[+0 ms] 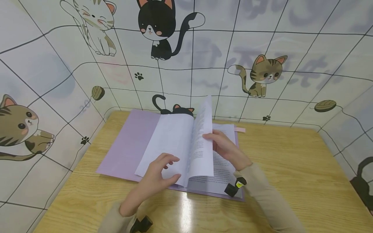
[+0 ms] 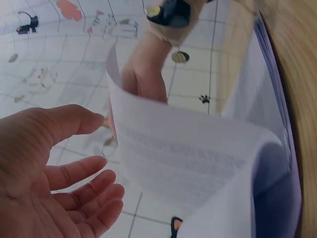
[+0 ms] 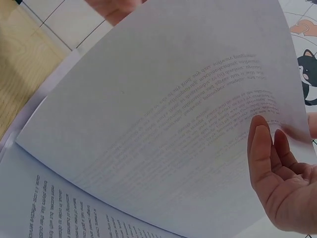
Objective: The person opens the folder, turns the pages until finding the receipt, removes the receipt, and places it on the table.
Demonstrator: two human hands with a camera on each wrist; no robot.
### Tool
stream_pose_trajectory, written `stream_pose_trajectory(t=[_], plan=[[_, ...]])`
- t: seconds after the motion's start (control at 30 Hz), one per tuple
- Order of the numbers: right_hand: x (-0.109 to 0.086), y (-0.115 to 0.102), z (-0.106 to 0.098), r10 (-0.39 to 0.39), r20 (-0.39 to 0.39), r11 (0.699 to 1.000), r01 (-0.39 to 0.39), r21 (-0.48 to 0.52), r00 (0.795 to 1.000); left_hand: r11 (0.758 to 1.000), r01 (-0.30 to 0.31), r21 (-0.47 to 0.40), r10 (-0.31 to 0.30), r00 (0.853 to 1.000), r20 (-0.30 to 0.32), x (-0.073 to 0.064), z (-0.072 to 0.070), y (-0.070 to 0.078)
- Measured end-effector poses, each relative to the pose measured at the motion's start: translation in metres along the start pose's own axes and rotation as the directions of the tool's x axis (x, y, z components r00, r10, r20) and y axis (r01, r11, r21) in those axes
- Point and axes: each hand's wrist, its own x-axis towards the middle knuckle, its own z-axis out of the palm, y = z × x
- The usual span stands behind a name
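Note:
A booklet with a light purple cover (image 1: 131, 139) lies spread on the table. Its left page (image 1: 172, 132) looks blank, and printed text covers the lower right page (image 1: 224, 165). Between them one printed sheet (image 1: 201, 158) stands up from the spine, bending in the left wrist view. My right hand (image 1: 225, 147) pinches its free edge, thumb on the left-facing side and fingers behind. My left hand (image 1: 157, 174) hovers over the left page's lower part, fingers loosely bent and apart from the thumb, holding nothing. In the right wrist view, the sheet partly hides the left hand (image 3: 116, 7).
A wooden table (image 1: 291, 168) carries the booklet. A pink tab (image 1: 240, 129) sticks out at the booklet's right edge. Behind and beside the table rise white panels (image 1: 212, 77) with grid lines and cartoon cats. Each wrist wears a small black device (image 1: 231, 190).

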Motion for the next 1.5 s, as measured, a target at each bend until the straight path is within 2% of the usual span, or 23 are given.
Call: stream_pose_trajectory(t=[0.1, 0.27, 0.5, 0.77, 1.1, 1.33, 1.5], plan=[[0.002, 0.001, 0.003, -0.010, 0.002, 1.000, 0.010, 0.003, 1.000, 1.000, -0.015, -0.022, 0.015, 1.000, -0.014, 0.005, 0.003, 0.012], [0.006, 0.003, 0.008, -0.028, -0.003, 1.000, 0.028, 0.010, 1.000, 0.998, -0.007, -0.059, 0.006, 1.000, -0.022, 0.012, 0.007, 0.031], [0.011, 0.004, 0.015, -0.038, -0.010, 0.999, 0.038, 0.016, 0.999, 0.996, -0.035, -0.076, 0.030, 0.997, -0.066, 0.018, 0.014, 0.044], [0.015, 0.005, 0.026, -0.058, -0.002, 0.996, 0.058, 0.065, 0.998, 0.998, -0.058, -0.011, 0.057, 0.993, -0.106, 0.022, 0.020, 0.049], [0.018, 0.007, 0.035, -0.058, 0.006, 0.995, 0.058, 0.081, 0.998, 0.988, -0.039, 0.153, 0.059, 0.990, -0.130, 0.022, 0.022, 0.050], [0.020, 0.009, 0.038, -0.057, 0.017, 0.996, 0.055, 0.073, 0.998, 0.979, -0.061, 0.194, 0.096, 0.979, -0.179, 0.021, 0.021, 0.047], [0.020, 0.009, 0.039, -0.064, 0.024, 0.995, 0.062, 0.075, 0.998, 0.980, -0.050, 0.191, 0.091, 0.973, -0.213, 0.020, 0.018, 0.044]])
